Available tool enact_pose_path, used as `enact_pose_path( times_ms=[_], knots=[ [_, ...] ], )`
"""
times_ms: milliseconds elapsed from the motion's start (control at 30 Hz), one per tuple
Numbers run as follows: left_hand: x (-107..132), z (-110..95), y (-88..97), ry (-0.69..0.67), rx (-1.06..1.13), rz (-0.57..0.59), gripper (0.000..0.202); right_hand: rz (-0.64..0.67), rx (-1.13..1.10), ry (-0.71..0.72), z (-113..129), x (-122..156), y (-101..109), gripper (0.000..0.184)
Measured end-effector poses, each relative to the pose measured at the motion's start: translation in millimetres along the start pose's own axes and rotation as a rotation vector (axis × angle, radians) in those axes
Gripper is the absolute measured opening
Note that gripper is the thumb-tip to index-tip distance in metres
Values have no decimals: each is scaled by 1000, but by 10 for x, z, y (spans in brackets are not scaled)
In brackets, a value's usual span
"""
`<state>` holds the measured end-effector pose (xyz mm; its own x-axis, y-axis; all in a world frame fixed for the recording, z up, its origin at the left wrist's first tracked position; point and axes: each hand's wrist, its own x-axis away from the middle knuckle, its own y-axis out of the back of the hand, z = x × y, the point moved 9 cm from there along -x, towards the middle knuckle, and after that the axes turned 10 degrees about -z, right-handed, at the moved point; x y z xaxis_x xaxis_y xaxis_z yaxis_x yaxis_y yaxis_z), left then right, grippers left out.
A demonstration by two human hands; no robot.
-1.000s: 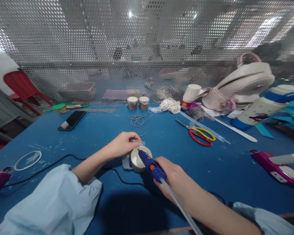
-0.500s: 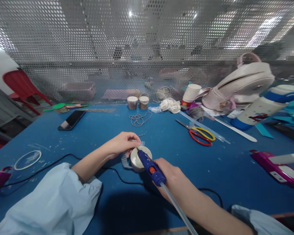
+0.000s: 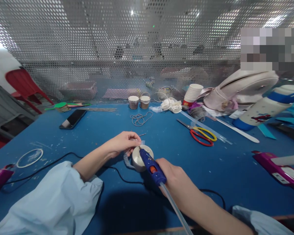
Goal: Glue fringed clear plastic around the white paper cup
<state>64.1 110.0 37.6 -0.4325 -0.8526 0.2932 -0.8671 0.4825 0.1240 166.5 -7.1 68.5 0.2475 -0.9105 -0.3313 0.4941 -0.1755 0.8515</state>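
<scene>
My left hand (image 3: 121, 143) pinches a strip of pale ribbed trim (image 3: 126, 159) against the rim of a small white paper cup (image 3: 140, 158) lying on its side on the blue table (image 3: 93, 137). My right hand (image 3: 173, 176) grips a blue hot glue gun (image 3: 152, 166) with a clear glue stick (image 3: 175, 209) sticking out of its back. The nozzle points at the cup's top edge, right beside my left fingertips. A black cord (image 3: 63, 160) runs left across the table from under my left forearm.
Red and yellow scissors (image 3: 201, 134) lie to the right, a purple glue gun (image 3: 276, 164) further right. A phone (image 3: 72, 118), a wire ring (image 3: 29, 157), coiled cord (image 3: 139, 118), two small jars (image 3: 138, 101), stacked paper cups (image 3: 192, 93), a bag and a bottle line the back by the perforated screen.
The glue gun's nozzle has stayed at the cup's rim while my left fingers shifted slightly along the trim. The view tilted a little; nothing else moved.
</scene>
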Motion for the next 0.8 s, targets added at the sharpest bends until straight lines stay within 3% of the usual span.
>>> enact_pose_path(
  times_ms=[600, 800],
  knots=[
    [25, -16, -11, 33, -13, 10, 15, -61, 45, 50, -16, 10, 24, 10],
    [6, 9, -22, 31, -3, 17, 18, -23, -21, 54, -11, 18, -8, 14]
  ],
)
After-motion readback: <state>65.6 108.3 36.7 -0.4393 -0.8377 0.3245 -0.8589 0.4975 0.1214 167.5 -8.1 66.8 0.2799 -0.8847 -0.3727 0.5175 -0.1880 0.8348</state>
